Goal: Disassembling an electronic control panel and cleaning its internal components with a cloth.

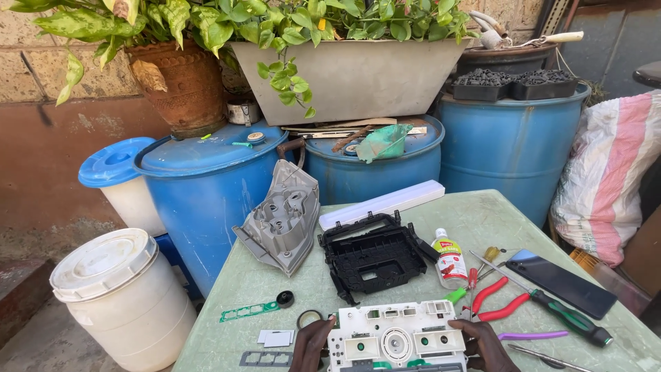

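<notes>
My left hand (311,344) grips the left edge of a white plastic circuit panel (394,336) with round and square openings, at the table's near edge. My right hand (487,346) holds the panel's right edge. The panel lies flat on the green table (482,220). Just beyond it sits a black plastic frame (375,256), and a grey moulded housing (282,219) leans near the table's far left corner.
Right of the panel lie red-handled pliers (497,302), a green-handled screwdriver (570,318), a small white bottle (449,258), and a dark phone (561,281). A green strip (246,311), black knob (285,298) and white bar (382,203) lie around. Blue drums (206,186), planters and a white bucket (117,296) stand behind and left.
</notes>
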